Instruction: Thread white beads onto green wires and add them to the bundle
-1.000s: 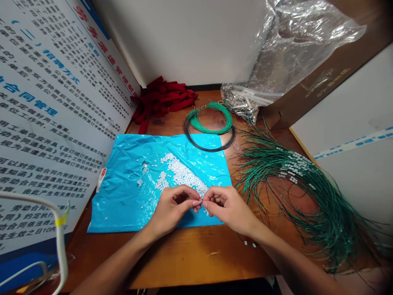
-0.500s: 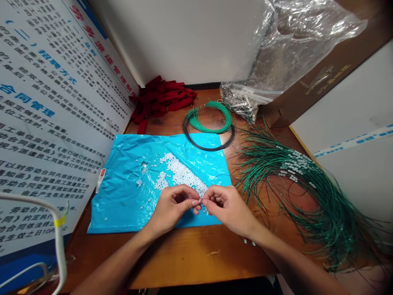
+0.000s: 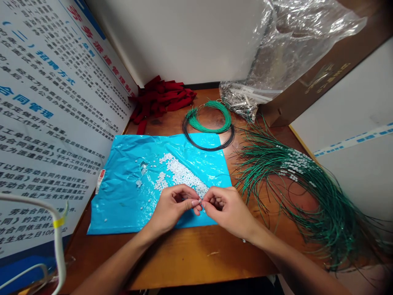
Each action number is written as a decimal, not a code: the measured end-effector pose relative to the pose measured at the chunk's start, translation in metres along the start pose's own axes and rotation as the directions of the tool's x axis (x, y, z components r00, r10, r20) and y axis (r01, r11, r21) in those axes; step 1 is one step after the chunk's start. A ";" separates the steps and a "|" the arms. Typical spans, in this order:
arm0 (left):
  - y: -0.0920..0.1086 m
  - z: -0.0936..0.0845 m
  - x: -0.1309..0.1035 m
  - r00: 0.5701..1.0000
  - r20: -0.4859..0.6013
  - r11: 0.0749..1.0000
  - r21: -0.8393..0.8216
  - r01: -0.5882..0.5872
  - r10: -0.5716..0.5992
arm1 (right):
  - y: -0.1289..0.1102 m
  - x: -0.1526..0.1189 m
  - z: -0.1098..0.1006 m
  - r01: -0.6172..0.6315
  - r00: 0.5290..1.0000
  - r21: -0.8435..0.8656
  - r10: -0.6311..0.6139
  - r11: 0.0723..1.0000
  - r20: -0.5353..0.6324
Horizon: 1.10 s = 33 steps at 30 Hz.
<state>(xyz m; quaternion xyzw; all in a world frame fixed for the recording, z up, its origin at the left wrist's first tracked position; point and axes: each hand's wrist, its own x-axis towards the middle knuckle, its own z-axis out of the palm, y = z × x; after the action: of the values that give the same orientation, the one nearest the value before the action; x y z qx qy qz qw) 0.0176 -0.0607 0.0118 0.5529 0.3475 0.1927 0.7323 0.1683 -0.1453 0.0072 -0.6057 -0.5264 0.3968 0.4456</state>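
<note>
My left hand (image 3: 173, 207) and my right hand (image 3: 227, 209) meet fingertip to fingertip above the front of the blue plastic bag (image 3: 123, 176). Each one pinches thumb against forefinger. Between the tips shows a speck of a small white piece (image 3: 200, 201), mostly covered by the fingers; any thin wire there is too fine to make out. Just beyond the hands, a pile of small white bead-like pieces (image 3: 181, 172) lies spread on the bag. To the right lies a big bundle of green and dark wires (image 3: 325, 205), with white pieces (image 3: 296, 164) threaded or fixed along part of it.
Coiled green wires (image 3: 227, 116) and a dark wire coil (image 3: 201, 145) lie behind the bag. Red fabric strips (image 3: 166, 96) are heaped at the back left. A clear plastic bag with metal parts (image 3: 242, 102) leans by a brown box (image 3: 285, 108). A white cable (image 3: 59, 246) rises at left.
My right hand has shifted very slightly, its fingertips still close to the left ones. The camera view has moved a little. All else lies as before.
</note>
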 end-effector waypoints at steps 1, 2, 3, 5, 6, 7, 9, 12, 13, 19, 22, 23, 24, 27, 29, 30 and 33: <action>0.000 0.000 0.000 1.000 0.008 1.000 -0.006 0.003 -0.003 | 0.000 0.000 0.000 0.009 1.000 -0.010 -0.009 1.000 -0.006; 0.000 0.000 0.001 1.000 0.012 1.000 -0.008 0.005 -0.005 | 0.000 0.000 0.000 0.017 1.000 -0.023 -0.018 1.000 -0.013; -0.001 -0.001 0.001 1.000 0.013 1.000 -0.008 0.006 -0.006 | -0.001 0.000 0.000 0.026 0.999 -0.038 -0.027 0.999 -0.021; -0.001 -0.001 0.001 1.000 0.009 1.000 -0.001 0.005 -0.005 | -0.001 0.000 0.000 0.041 0.999 -0.067 -0.044 0.997 -0.029; -0.001 -0.001 0.001 1.000 0.005 1.000 0.003 0.002 -0.002 | -0.001 0.000 0.000 0.048 0.998 -0.077 -0.050 0.996 -0.029; -0.002 0.000 0.001 1.000 0.001 1.000 0.007 0.000 0.000 | -0.001 0.000 0.000 0.053 0.998 -0.084 -0.055 0.995 -0.027; -0.002 0.000 0.001 1.000 -0.006 1.000 0.015 -0.004 0.004 | -0.001 0.000 -0.001 0.063 0.998 -0.090 -0.065 0.994 -0.018; -0.002 0.000 0.001 1.000 -0.021 1.000 0.019 -0.005 0.006 | -0.001 -0.001 -0.002 0.086 0.996 -0.090 -0.087 0.992 -0.006; -0.002 0.000 0.001 1.000 -0.024 1.000 0.014 -0.005 0.005 | -0.001 -0.001 -0.002 0.097 0.995 -0.088 -0.098 0.991 -0.004; 0.000 0.000 0.000 1.000 -0.013 0.999 -0.047 -0.015 0.015 | -0.003 -0.004 -0.004 0.152 0.988 -0.070 -0.153 0.986 -0.009; -0.001 -0.001 -0.001 0.999 -0.009 0.999 -0.031 -0.037 0.037 | -0.003 -0.005 -0.004 0.162 0.986 -0.087 -0.163 0.983 -0.013; -0.002 -0.002 -0.001 0.999 -0.008 0.999 -0.012 -0.053 0.053 | -0.002 -0.005 -0.004 0.162 0.986 -0.099 -0.164 0.982 -0.016; -0.003 -0.002 -0.001 0.997 -0.007 0.997 0.014 -0.074 0.074 | -0.002 -0.005 -0.004 0.160 0.987 -0.112 -0.162 0.981 -0.017; -0.007 -0.005 -0.001 0.990 0.009 0.985 0.096 -0.141 0.141 | -0.001 -0.004 -0.004 0.144 0.989 -0.139 -0.147 0.980 -0.015; -0.009 -0.006 -0.001 0.986 0.021 0.978 0.124 -0.169 0.167 | -0.001 -0.004 -0.005 0.135 0.991 -0.137 -0.137 0.981 -0.003; -0.009 -0.006 -0.002 0.984 0.025 0.975 0.131 -0.178 0.176 | -0.002 -0.004 -0.005 0.131 0.991 -0.134 -0.132 0.982 0.004; -0.009 -0.007 -0.002 0.978 0.042 0.962 0.177 -0.210 0.206 | -0.001 -0.005 -0.006 0.122 0.992 -0.150 -0.120 0.981 0.026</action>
<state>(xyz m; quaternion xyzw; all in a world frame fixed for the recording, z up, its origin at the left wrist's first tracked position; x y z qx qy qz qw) 0.0103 -0.0600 0.0025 0.6526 0.2949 0.2300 0.6590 0.1726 -0.1508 0.0103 -0.6012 -0.5945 0.3332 0.4172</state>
